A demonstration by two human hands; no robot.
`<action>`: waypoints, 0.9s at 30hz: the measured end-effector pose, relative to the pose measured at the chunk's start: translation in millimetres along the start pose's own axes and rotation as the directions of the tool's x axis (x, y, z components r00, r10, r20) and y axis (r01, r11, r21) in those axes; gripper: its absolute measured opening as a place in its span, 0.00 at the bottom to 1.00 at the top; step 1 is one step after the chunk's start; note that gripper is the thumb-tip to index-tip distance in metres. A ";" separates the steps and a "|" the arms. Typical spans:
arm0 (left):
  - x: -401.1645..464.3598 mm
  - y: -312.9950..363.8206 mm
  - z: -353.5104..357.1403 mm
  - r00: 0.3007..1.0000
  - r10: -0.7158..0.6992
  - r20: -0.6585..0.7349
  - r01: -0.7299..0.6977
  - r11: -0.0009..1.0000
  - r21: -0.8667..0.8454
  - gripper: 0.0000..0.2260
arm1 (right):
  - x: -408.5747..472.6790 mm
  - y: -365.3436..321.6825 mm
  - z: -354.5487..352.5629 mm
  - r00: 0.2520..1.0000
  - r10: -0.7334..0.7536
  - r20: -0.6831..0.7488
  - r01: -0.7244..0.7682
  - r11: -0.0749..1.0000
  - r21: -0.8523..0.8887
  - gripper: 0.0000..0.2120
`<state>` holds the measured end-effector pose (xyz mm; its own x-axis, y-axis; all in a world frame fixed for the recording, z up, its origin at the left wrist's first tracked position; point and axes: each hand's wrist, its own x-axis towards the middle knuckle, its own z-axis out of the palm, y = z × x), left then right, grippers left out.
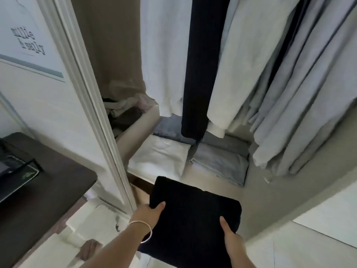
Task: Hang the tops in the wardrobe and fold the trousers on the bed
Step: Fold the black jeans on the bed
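2 hands, left hand [149, 213] and right hand [230, 236], were closed in a grip on the folded black trousers [193, 219]; level carriage toward the wardrobe shelf [257, 194] at 12 o'clock was advisable.

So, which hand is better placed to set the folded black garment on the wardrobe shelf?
Left, probably. The left hand grips the folded black garment at its forward corner, nearer the white pile on the shelf. The right hand holds the near edge, further back.

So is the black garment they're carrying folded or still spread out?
Folded. The black garment is a compact thick rectangle with a rounded folded edge, held by the left hand and right hand in front of the wardrobe.
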<state>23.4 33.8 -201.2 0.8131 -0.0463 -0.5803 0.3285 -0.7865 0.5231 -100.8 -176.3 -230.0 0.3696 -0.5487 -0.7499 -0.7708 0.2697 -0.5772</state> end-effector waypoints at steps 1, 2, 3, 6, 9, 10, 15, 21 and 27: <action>23.2 8.3 -7.7 1.000 -0.001 0.025 0.001 1.000 -0.009 0.25 | 10.9 -10.6 10.4 1.000 0.023 0.004 -0.023 0.999 0.028 0.33; 47.2 16.0 -16.7 0.999 -0.007 0.046 0.007 1.000 0.001 0.26 | 20.1 -23.3 22.4 0.999 0.037 0.008 -0.037 0.998 0.050 0.33; 70.6 23.7 -28.6 0.998 -0.007 0.057 0.005 0.999 0.035 0.27 | 30.5 -37.2 36.3 0.999 0.039 0.017 -0.040 0.997 0.063 0.33; 139.1 49.8 -69.9 0.999 0.013 0.030 -0.018 0.987 0.160 0.26 | 62.9 -85.7 82.5 0.995 0.019 0.097 -0.025 0.998 0.062 0.35; 207.5 71.6 -104.7 0.998 0.027 -0.062 -0.010 0.964 0.265 0.25 | 92.5 -144.6 128.4 0.986 -0.059 0.156 0.048 0.996 0.077 0.33; 230.8 75.2 -113.3 0.995 0.015 -0.095 0.013 0.958 0.287 0.25 | 103.9 -162.2 144.2 0.983 -0.087 0.163 0.078 0.995 0.065 0.33; 334.6 81.0 -127.7 0.974 0.022 -0.224 0.043 0.958 0.283 0.23 | 171.0 -216.8 208.6 0.979 -0.200 0.046 0.199 0.979 0.038 0.34; 400.4 74.3 -103.4 0.976 0.043 -0.212 0.011 0.969 0.248 0.24 | 221.6 -213.8 240.6 0.950 -0.268 -0.160 0.263 0.963 -0.051 0.29; 429.6 44.8 -81.0 0.978 0.031 -0.205 0.018 0.973 0.231 0.28 | 231.0 -201.4 254.4 0.945 -0.224 -0.238 0.212 0.974 -0.078 0.32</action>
<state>426.4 28.6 -376.5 0.9039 0.0567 -0.4240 0.2232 -0.9081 0.3543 271.8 -156.0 -369.2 0.3987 -0.7674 -0.5021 -0.7133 0.0847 -0.6958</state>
